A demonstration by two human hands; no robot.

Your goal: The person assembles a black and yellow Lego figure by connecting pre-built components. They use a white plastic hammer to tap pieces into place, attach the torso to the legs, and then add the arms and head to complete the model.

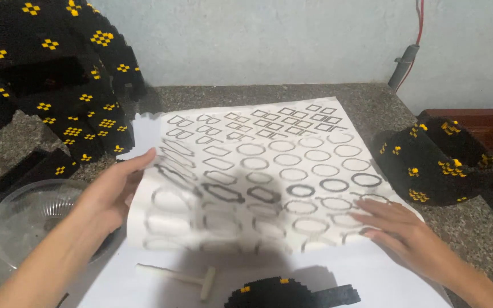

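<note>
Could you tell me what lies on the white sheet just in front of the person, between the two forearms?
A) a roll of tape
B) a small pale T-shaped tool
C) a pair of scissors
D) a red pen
B: a small pale T-shaped tool lies on the sheet between the left hand and the right hand, beside a black and yellow block piece; both hands rest on the printed page.

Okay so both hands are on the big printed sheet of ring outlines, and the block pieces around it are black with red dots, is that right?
Not quite: the head view shows the dots are yellow, not red. The rest holds: the left hand and the right hand are both on the printed sheet of ring outlines, with black block pieces around it.
</note>
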